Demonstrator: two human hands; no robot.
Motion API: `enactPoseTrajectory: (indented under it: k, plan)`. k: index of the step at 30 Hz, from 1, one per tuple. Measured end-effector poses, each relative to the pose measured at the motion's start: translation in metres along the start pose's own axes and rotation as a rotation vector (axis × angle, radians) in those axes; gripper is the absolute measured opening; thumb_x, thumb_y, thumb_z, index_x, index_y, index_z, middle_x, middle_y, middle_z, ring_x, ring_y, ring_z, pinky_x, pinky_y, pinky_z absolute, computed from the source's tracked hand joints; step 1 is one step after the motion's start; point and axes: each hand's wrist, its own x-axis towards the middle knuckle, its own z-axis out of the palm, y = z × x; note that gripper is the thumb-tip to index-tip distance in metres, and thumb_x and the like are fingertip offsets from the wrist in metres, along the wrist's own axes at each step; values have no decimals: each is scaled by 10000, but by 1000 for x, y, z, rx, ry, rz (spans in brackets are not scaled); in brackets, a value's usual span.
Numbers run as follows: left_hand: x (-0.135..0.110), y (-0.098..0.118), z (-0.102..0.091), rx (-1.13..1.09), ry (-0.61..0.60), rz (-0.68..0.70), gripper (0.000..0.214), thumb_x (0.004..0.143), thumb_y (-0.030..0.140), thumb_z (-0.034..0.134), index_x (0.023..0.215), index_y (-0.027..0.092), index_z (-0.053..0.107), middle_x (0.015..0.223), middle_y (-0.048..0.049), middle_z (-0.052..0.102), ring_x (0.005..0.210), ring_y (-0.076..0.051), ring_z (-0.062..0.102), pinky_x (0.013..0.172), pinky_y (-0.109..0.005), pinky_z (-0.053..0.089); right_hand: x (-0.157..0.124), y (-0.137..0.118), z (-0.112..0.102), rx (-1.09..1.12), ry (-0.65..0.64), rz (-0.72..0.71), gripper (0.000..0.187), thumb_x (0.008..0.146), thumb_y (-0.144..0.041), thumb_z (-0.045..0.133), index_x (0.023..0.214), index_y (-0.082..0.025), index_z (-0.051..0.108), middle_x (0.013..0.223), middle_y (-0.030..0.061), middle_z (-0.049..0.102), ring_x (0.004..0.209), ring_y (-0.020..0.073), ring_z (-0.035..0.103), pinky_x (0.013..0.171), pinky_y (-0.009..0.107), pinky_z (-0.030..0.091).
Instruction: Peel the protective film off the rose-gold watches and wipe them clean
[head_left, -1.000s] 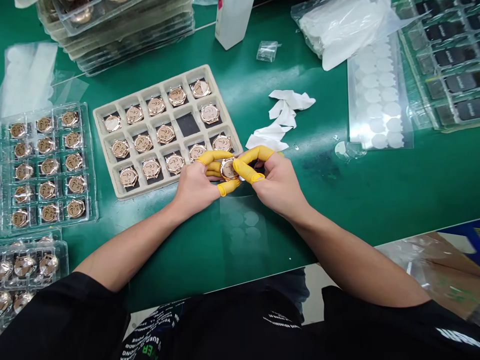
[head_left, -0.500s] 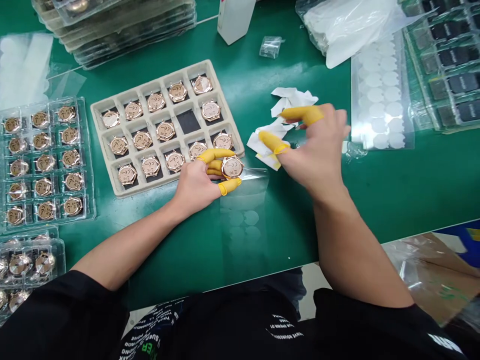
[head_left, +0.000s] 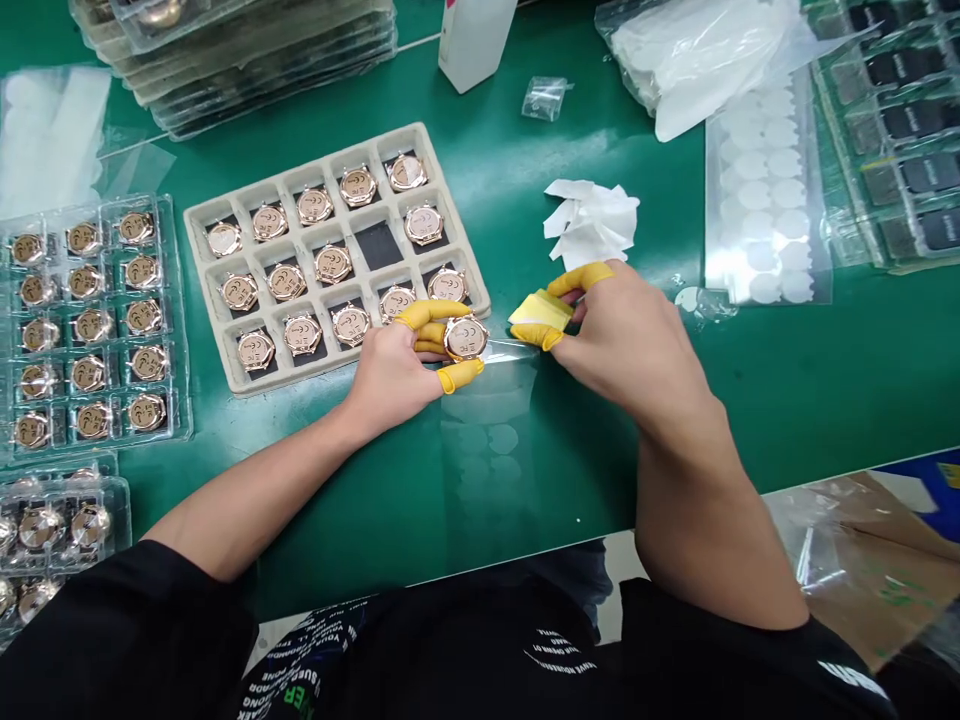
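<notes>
Yellow finger cots cover several fingertips of both hands. My left hand is closed around a rose-gold watch case, its marked back facing up, by the front right corner of the beige tray. My right hand pinches a small yellow pad of sticky notes between thumb and fingers, just right of the watch case and apart from it. More watch cases lie back up in the beige tray, where one compartment shows only its black bottom. Beneath the left hand lies a clear film sheet with round stickers.
Crumpled white wipes lie beyond my right hand. A clear tray of watch cases is at left, with stacked trays behind. A white box, a plastic bag and a sticker sheet line the back and right.
My right hand has come down and nearer from over the white wipes, and now grips the yellow sticky notes. The left hand and its watch case have stayed in place.
</notes>
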Motion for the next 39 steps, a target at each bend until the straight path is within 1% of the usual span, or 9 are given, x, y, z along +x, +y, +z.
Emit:
enactPoseTrajectory:
  k: [3,5,7,10,16,28,35,37,39]
  plan:
    - [1,-1,0,0,4,-2,554,669,206,891,1193,198,712,939,-18,817,811,-139,775,803,-263,657,4,-5,-7,61,37,-54,161,734,-215,722,873,-244,645,688,37,600,576,189,428,596,370,359]
    - [1,-1,0,-5,-2,3,551,669,203,891,1190,197,713,944,-20,818,810,-139,776,805,-265,658,5,-15,-12,182,103,-223,34,854,-252,655,883,-266,646,754,53,658,643,212,535,630,385,413]
    - [1,-1,0,-16,-9,14,542,675,206,891,1186,196,712,954,-25,820,821,-143,780,808,-264,659,2,-27,-12,281,187,-425,73,905,-225,599,900,-280,647,853,58,687,739,218,612,662,386,459]
    - [0,-1,1,-41,-4,24,527,685,206,889,1181,193,710,955,-30,819,842,-150,787,816,-264,660,-7,-43,-2,316,194,-561,44,915,-248,626,878,-271,624,808,56,628,730,227,600,639,395,471]
    - [0,-2,0,-111,-16,3,555,637,119,855,1170,170,709,932,-22,814,821,-152,786,788,-251,658,-18,-51,23,330,9,-493,117,909,-270,597,1023,-255,574,1139,130,693,988,282,684,795,453,573]
    - [-3,-2,0,-101,-43,29,508,665,133,843,1160,174,739,912,-6,814,802,-133,776,794,-241,661,-26,-46,39,317,72,-337,114,875,-290,617,976,-288,564,990,101,718,816,267,645,722,429,529]
    - [-1,-1,2,-141,-54,-18,548,647,157,873,1174,173,724,899,-16,812,800,-150,784,768,-248,659,-16,-37,31,357,27,-216,122,877,-362,643,904,-273,564,865,71,637,811,263,603,734,404,490]
    - [0,-2,2,-135,-46,-25,560,652,175,883,1187,170,718,917,-30,816,821,-160,789,778,-258,661,-9,-33,22,288,61,-212,114,901,-343,631,866,-258,564,808,71,605,791,266,584,754,428,481]
    - [0,-2,1,-119,-33,-14,568,658,186,887,1198,168,715,941,-40,820,836,-163,790,790,-262,662,-4,-32,13,206,154,-226,107,927,-342,639,958,-244,612,950,128,658,936,320,595,871,505,484]
